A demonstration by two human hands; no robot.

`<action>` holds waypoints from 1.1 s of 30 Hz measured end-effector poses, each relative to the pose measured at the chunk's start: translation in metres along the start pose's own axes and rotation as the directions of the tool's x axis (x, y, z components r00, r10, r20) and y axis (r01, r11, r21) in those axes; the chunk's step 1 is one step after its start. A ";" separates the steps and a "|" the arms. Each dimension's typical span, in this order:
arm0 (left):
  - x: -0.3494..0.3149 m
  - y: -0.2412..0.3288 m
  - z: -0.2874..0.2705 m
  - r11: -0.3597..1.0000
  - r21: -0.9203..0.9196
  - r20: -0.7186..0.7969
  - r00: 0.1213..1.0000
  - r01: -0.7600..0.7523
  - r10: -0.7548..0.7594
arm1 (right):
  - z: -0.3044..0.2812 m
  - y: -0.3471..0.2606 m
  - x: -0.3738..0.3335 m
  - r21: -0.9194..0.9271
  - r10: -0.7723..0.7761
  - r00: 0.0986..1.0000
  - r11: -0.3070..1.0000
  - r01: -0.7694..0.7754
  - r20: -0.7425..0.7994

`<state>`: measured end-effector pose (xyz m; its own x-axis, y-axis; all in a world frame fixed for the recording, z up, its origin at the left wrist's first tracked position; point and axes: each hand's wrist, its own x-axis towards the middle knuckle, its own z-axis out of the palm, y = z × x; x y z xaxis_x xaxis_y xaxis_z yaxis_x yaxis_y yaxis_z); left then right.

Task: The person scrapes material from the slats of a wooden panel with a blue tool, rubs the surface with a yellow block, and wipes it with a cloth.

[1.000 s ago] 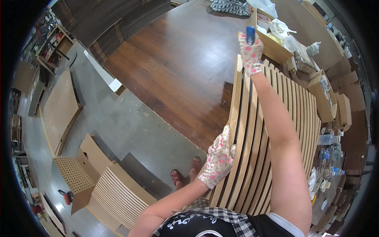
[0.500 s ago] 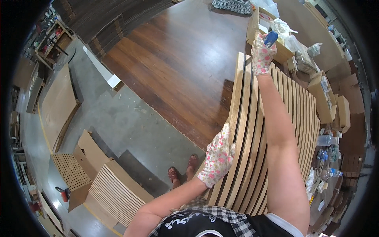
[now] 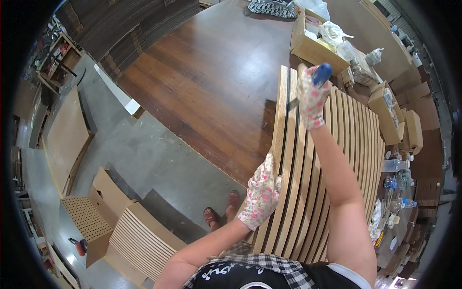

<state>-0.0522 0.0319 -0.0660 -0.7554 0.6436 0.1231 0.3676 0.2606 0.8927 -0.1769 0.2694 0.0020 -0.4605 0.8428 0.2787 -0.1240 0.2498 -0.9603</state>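
Observation:
A panel of pale wooden slats with dark gaps (image 3: 332, 144) lies under both arms on the table. My left hand (image 3: 263, 195), in a floral glove, grips the panel's left edge, thumb toward the top and fingers along the side. Closed around a blue-handled tool with a flat grey blade (image 3: 321, 74) is my gloved right hand (image 3: 310, 101), over the far left part of the panel. The blade reaches down to the left, by the dark gap between the outer slats. Its tip is blurred, so contact with the gap cannot be made out.
Dark brown wooden tabletop (image 3: 202, 72) stretches beyond the panel. An open cardboard box (image 3: 320, 50) of supplies stands at the far right, with plastic bottles (image 3: 395, 165) along the right side. Another slatted panel (image 3: 139, 241) rests low at the left, near a cardboard piece (image 3: 108, 192).
My right hand has come nearer to me along the slats with the blue-handled tool. The left hand keeps its place on the panel's edge. The whole view has shifted slightly.

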 end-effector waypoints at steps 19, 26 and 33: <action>0.001 0.001 -0.002 1.000 0.013 0.017 1.000 0.022 -0.023 | 0.036 0.024 0.079 -0.174 -0.305 0.952 0.938 0.299 -0.010; -0.001 0.004 -0.002 0.999 0.016 0.022 0.999 0.030 -0.030 | -0.024 0.024 -0.006 0.376 0.013 0.997 0.926 -0.041 0.076; 0.000 0.001 -0.003 0.999 0.043 0.046 0.999 0.001 -0.003 | 0.021 0.009 0.033 -0.274 -0.180 0.984 0.947 0.171 -0.009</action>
<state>-0.0535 0.0299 -0.0639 -0.7307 0.6753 0.1003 0.3896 0.2919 0.8735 -0.2113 0.2895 0.0026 -0.4227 0.7883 0.4471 0.0445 0.5108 -0.8586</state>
